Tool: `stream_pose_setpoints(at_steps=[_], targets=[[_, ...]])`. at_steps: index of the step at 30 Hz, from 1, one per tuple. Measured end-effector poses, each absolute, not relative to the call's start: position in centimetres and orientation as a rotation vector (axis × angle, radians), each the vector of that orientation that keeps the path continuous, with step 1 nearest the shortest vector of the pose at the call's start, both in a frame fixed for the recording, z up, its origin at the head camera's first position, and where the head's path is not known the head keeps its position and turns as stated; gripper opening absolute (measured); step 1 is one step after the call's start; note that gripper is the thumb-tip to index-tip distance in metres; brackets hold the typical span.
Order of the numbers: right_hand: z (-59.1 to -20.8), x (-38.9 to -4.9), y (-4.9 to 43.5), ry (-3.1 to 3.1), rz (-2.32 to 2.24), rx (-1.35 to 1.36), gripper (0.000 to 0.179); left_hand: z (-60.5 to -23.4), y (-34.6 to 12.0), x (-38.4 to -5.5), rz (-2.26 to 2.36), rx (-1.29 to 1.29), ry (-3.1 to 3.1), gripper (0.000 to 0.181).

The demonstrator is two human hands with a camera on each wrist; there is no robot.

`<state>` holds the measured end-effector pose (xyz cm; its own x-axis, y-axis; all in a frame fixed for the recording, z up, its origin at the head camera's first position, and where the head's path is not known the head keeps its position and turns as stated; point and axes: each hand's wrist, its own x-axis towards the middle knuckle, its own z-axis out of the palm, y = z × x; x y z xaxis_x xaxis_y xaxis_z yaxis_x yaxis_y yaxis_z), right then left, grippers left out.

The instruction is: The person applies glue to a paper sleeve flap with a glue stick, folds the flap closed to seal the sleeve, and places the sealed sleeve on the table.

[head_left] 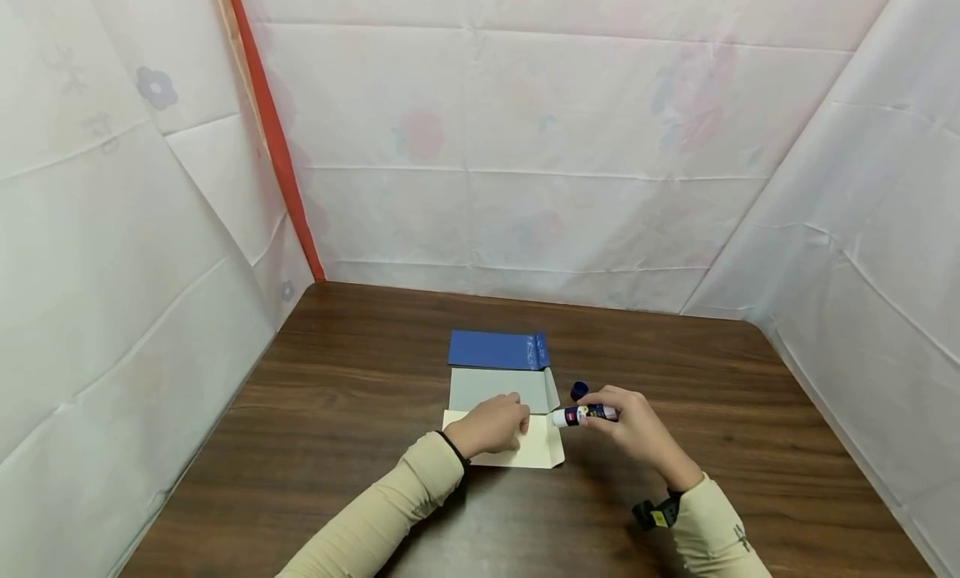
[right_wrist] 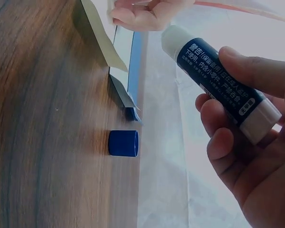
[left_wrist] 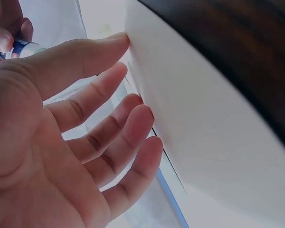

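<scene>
Your right hand point(head_left: 633, 424) pinches the glue stick point(right_wrist: 211, 69) so its tip point(right_wrist: 175, 42) faces the side flap point(head_left: 557, 446) of the cream paper point(head_left: 534, 451), on which your left hand point(head_left: 492, 426), fingers loosely spread, rests, probably to steady it.

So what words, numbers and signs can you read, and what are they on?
"警告!(保留备用)" on the glue stick.
"内含小零件" also on it.
Its other print: too small or unclear.
Blue paper: white marks, unreadable.
Right sleeve: dark marks, unreadable.
Wall covering: faint marks, unreadable.
</scene>
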<state>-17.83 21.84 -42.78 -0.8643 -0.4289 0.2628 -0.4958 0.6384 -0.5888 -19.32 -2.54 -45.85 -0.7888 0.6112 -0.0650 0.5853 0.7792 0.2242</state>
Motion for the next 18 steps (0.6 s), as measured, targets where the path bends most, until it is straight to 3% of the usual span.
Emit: stream_pose_setpoints(at_steps=[13,18], targets=[[-43.04,-18.18,22.56,-2.710,0.968,0.764,0.022,-45.42,-1.99,-19.20,0.325,0.985,2.835,0.019],[-42.88,-18.19,22.73,-2.742,0.952,0.753,0.022,-45.56,-1.58,-19.40,0.368,0.997,2.825,0.028]])
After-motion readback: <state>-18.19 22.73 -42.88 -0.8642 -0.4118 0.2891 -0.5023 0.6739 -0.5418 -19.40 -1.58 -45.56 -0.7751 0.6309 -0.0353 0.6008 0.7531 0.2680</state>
